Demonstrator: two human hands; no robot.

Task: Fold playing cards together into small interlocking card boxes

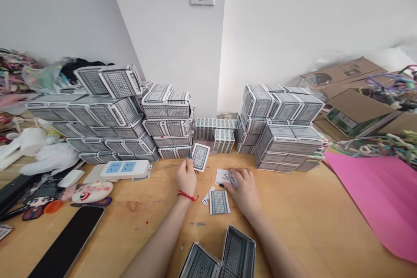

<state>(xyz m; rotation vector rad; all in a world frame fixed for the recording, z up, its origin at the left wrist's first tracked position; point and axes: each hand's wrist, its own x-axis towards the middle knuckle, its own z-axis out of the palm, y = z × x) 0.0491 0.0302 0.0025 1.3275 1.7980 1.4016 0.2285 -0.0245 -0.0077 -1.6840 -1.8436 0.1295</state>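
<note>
Raised over the table, my left hand (186, 178) pinches a playing card (200, 157) with its patterned back showing. My right hand (243, 189) rests on the tabletop with its fingers on a face-up playing card (224, 177) bearing a dark figure; whether it grips that card is partly hidden. Between my hands lies a face-down card (219, 202), partly over another card showing a 7 (208, 195). Close to me, between my forearms, stands an open-topped structure made of cards (239, 249).
Stacked blocks built from cards rise at the left (114, 113) and right (286, 139). Small card packs (224, 140) stand between them. A power strip (125, 168) and a phone (68, 243) lie left; pink paper (374, 195) and a cardboard box (361, 108) are at right.
</note>
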